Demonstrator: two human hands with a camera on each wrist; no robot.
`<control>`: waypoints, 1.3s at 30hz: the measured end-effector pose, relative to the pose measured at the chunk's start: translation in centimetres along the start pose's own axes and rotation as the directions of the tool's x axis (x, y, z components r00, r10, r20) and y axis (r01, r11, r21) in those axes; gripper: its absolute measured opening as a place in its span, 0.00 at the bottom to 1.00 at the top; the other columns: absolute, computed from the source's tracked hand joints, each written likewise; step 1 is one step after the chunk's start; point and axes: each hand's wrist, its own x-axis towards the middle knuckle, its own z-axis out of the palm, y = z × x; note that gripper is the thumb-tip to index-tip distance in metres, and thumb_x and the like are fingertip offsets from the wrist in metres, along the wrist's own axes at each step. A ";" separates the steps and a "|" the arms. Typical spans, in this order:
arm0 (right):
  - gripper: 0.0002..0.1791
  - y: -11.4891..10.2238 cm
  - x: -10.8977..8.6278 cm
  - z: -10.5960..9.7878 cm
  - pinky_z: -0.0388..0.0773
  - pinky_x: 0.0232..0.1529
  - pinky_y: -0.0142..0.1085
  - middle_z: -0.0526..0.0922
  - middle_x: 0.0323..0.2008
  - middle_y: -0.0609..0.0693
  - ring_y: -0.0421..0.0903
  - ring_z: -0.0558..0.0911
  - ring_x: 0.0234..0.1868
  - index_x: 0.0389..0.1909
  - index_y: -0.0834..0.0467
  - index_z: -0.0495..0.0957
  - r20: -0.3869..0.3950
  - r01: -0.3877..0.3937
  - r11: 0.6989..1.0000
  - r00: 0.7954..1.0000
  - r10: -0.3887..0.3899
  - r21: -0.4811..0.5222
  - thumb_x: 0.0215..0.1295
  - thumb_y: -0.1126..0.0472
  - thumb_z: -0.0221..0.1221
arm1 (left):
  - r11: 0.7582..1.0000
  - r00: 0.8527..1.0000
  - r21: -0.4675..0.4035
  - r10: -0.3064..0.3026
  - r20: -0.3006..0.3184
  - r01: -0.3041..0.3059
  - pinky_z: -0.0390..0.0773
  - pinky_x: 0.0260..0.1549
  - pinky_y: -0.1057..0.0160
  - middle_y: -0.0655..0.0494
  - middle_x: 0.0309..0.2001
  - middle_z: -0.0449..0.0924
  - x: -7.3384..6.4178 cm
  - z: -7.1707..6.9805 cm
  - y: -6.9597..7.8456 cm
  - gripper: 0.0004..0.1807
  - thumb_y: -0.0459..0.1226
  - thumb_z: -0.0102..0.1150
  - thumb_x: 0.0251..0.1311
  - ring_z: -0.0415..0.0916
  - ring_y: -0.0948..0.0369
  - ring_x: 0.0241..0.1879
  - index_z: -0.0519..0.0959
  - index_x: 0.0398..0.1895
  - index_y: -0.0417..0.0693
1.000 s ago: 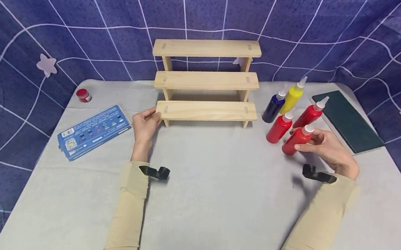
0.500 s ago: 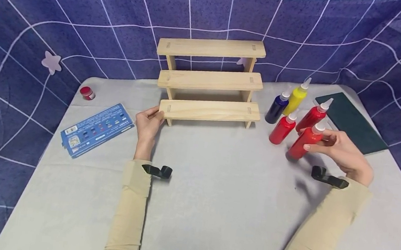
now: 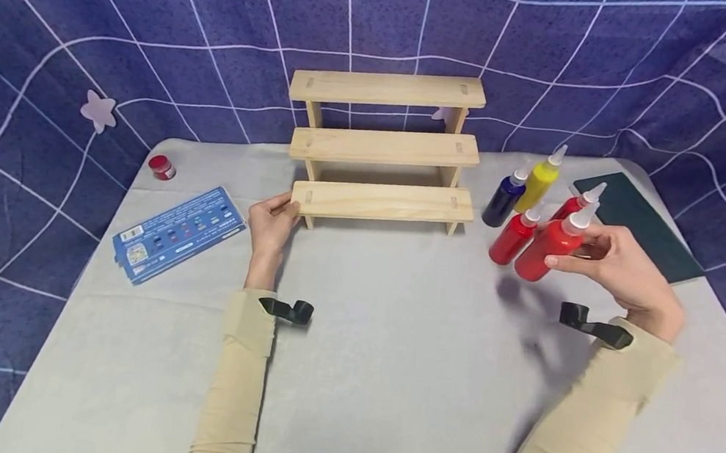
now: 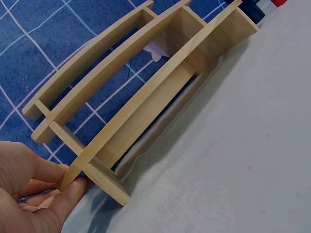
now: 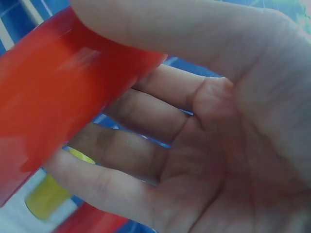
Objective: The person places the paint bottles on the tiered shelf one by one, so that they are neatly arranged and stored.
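Gripping the raised red bottle (image 3: 545, 251) in the right hand (image 3: 630, 273), the lowest shelf (image 3: 382, 201) in the left hand (image 3: 272, 229), steer clear of nearby red bottles (image 3: 511, 241).

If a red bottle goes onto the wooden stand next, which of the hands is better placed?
Probably the right hand: it holds a red bottle to the right of the wooden stand, while the left hand grips the left end of the lowest board.
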 end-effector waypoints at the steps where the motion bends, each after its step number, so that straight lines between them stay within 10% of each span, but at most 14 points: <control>1: 0.17 -0.3 0.1 0.2 0.81 0.41 0.25 0.88 0.33 0.40 0.37 0.85 0.35 0.46 0.57 0.85 0.008 0.006 1.000 1.000 -0.006 0.000 0.56 0.73 0.67 | 1.000 1.000 -0.002 0.001 0.001 -0.001 0.84 0.48 0.66 0.36 0.52 0.80 0.1 0.0 0.1 0.18 0.28 0.57 0.65 0.81 0.56 0.48 0.77 0.58 0.33; 17: 0.17 -3.8 3.2 4.0 0.84 0.38 0.24 0.88 0.35 0.39 0.36 0.86 0.35 0.43 0.55 0.85 0.004 0.181 0.980 0.983 -0.182 0.088 0.54 0.76 0.66 | 0.999 1.000 -0.045 -0.001 0.008 0.001 0.84 0.48 0.65 0.35 0.51 0.81 0.6 -0.7 0.7 0.18 0.28 0.57 0.64 0.80 0.64 0.39 0.77 0.57 0.32; 39: 0.19 -7.7 8.4 10.1 0.77 0.38 0.25 0.85 0.31 0.37 0.34 0.83 0.34 0.50 0.65 0.79 -0.242 0.101 0.993 0.967 -0.081 0.068 0.59 0.63 0.67 | 0.997 0.999 -0.079 -0.025 0.021 0.027 0.84 0.47 0.66 0.33 0.52 0.80 -0.3 -0.5 0.1 0.19 0.26 0.57 0.63 0.80 0.55 0.47 0.76 0.57 0.30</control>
